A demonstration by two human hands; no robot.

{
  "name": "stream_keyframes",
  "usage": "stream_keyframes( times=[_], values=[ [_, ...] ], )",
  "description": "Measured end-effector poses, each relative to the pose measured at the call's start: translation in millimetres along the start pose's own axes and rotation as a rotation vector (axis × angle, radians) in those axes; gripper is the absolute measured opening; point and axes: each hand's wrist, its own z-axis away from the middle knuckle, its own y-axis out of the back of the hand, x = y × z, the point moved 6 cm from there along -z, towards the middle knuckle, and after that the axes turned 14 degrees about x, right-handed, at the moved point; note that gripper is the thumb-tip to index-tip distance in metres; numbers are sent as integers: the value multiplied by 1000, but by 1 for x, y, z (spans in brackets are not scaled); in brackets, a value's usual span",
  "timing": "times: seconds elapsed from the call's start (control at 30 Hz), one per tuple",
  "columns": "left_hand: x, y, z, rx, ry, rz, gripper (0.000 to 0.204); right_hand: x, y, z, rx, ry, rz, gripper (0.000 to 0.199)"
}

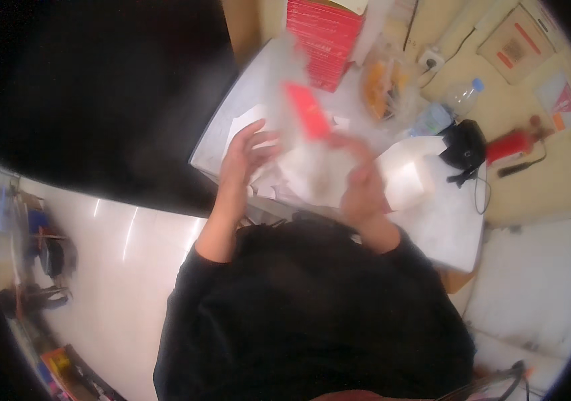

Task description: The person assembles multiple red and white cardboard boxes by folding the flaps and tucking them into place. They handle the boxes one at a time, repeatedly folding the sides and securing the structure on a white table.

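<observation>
Over the white table both of my hands are raised, with motion blur on much of the picture. My right hand reaches in with its fingertips at the lower corner of a flat red card, which tilts up and to the left. The fingers look closed on that corner, though the blur softens the contact. Across from it, my left hand has its fingers apart and curved, with nothing visible in them. White paper-like pieces, too smeared to name, lie between and below the hands.
A tall red box stands at the back of the table. Right of it are a clear bag with orange contents, a clear bottle with a blue cap, a white open box and a black device. A red fire extinguisher is by the wall.
</observation>
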Motion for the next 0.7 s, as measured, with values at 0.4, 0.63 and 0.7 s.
stream_keyframes(
  times=[0.4, 0.63, 0.7],
  values=[
    [-21, -21, 24, -26, 405, 485, 31, -30, -24, 25, -294, 502, 290, 36],
    [-39, -27, 43, -71, 282, 222, 24, -12, -29, 21, -144, 359, 654, 47],
    [-43, -24, 44, -29, 278, 207, 26, -10, -35, 24, -139, 311, 690, 50]
  ],
)
